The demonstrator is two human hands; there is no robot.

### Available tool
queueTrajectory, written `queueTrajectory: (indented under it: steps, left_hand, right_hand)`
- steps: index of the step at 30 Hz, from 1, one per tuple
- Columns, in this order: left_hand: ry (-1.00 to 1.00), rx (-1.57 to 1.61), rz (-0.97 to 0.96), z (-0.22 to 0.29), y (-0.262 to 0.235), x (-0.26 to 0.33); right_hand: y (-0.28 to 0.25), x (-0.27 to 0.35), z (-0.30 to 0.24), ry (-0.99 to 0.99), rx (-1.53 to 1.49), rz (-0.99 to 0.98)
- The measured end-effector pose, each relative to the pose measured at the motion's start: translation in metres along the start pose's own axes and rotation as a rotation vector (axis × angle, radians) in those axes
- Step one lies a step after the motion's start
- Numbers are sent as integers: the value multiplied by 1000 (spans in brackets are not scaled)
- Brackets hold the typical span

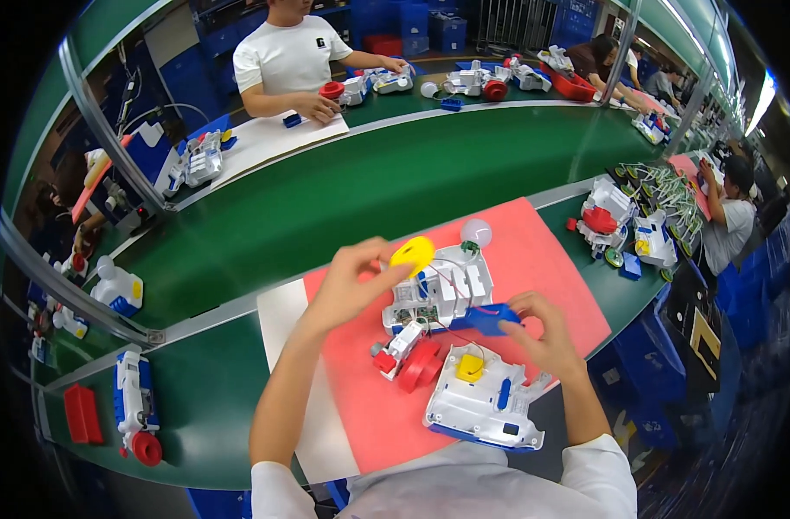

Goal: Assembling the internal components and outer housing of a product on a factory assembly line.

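Observation:
My left hand (347,285) pinches a round yellow plastic part (415,254) above an opened white housing half (454,290) with wires and a small circuit board. In my right hand (546,333) is a blue plastic piece (492,318), gripped between thumb and fingers at the housing's right side. Thin wires run around the housing. A pale dome (476,232) sits at its far end. Closer to me lie a red round part (419,366) joined to a small white piece, and another white shell half (464,405) with a yellow block (470,368) inside.
Under the parts lies a pink mat (555,268) on the green table. A red tray (83,413) and an assembled white-and-blue toy (135,394) stand at left. Open housings (607,212) and bundled wires (667,195) lie at right. Across the green conveyor (343,173) a person handles similar parts.

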State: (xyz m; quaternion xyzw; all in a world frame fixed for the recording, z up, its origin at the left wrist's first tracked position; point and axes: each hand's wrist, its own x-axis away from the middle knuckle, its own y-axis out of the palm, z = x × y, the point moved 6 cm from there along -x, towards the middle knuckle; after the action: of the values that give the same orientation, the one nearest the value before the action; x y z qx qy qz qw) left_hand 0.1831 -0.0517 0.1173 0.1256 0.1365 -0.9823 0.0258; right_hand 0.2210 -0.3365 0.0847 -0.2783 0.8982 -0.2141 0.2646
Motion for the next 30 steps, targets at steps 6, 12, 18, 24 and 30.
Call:
queueTrajectory:
  steps: [6,12,18,24,30]
  left_hand:
    - [121,-227,-481,30,88,-45]
    - [-4,-399,-284,47,45,29]
    - [-139,-465,206,-11,62,138]
    - [-281,-170,251,-3,39,121]
    - [-284,-309,281,8,13,102]
  right_hand:
    - [-46,10,20,225,-437,515]
    - [-88,53,82,354,634,371]
    - [-3,30,-45,-181,256,10]
    - [27,-11,-49,-280,292,-126]
    - [41,-39,-36,-299,268,-283]
